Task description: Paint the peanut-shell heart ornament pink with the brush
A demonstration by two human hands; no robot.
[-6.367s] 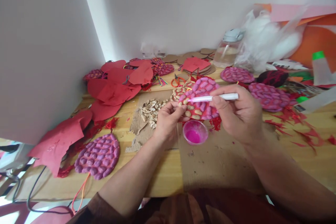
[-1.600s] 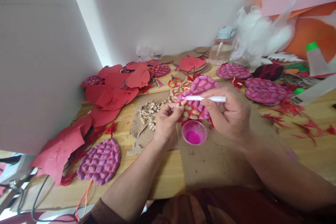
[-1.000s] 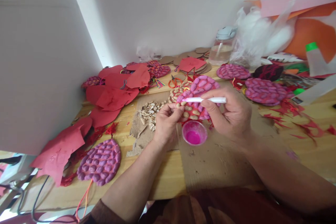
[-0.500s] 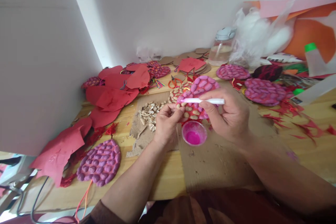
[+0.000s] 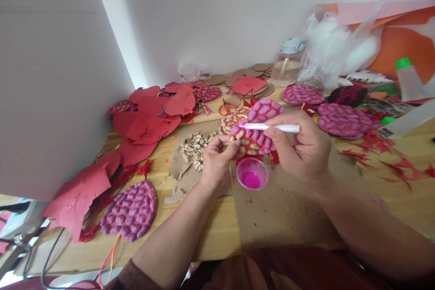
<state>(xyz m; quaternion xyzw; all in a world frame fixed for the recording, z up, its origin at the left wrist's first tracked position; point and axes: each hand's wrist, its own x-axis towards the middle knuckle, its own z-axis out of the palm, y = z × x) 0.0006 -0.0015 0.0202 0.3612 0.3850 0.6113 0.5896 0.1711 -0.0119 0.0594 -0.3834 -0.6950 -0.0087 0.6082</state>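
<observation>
My left hand [image 5: 219,156] grips the lower left edge of a red craft piece covered in peanut shells [image 5: 265,111]. Most of its shells are pink; several near my left fingers are bare tan. Pinched in my right hand [image 5: 302,145] is a white-handled paintbrush [image 5: 282,128], its pink tip at the shells on the piece's left side. Just below the piece stands a clear plastic cup [image 5: 252,186] with bright pink paint in it. Behind the left edge, another piece with unpainted peanut shells [image 5: 229,122] is partly hidden.
Broken peanut shells [image 5: 195,149] lie on cardboard [image 5: 285,217] left of the hands. Red paper cutouts [image 5: 146,131] and a purple shell piece [image 5: 131,210] are at left. Orange-handled scissors [image 5: 227,108], a lidded jar [image 5: 288,63] and more pink pieces [image 5: 345,120] stand farther back.
My right hand has moved slightly right with the paintbrush, and the brush tip has shifted a little up and right along the shells. My left hand keeps its hold.
</observation>
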